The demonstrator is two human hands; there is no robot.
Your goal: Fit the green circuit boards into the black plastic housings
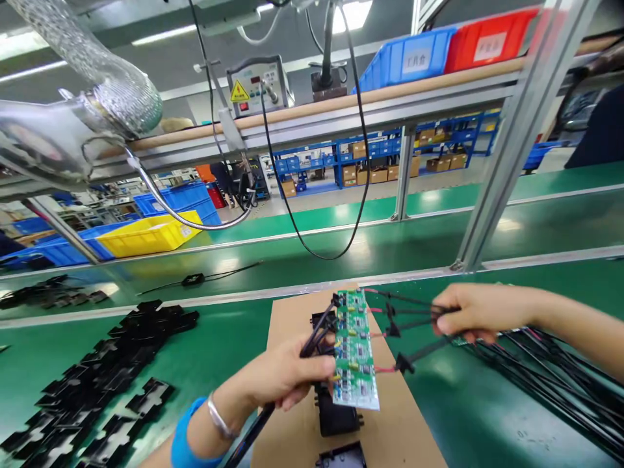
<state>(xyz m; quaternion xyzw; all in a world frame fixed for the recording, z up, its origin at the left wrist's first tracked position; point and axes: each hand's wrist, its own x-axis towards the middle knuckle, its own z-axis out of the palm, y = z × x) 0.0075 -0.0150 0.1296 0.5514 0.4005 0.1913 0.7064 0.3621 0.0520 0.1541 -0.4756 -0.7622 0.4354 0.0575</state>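
My left hand is closed around black cables on the left side of a green circuit board panel, its thumb at the board's edge. Red wires run from the panel's right side into black cables with black strain reliefs. Those cables are gripped by my right hand, at the right of the board. The panel is held above a brown cardboard sheet. Under and beside it, black plastic housings lie on the cardboard, partly hidden by the board and my left hand.
Many black plastic housing parts lie on the green bench at left. A bundle of black cables lies at right. A metal upright and a shelf rail frame the bench; a black cable loop hangs ahead.
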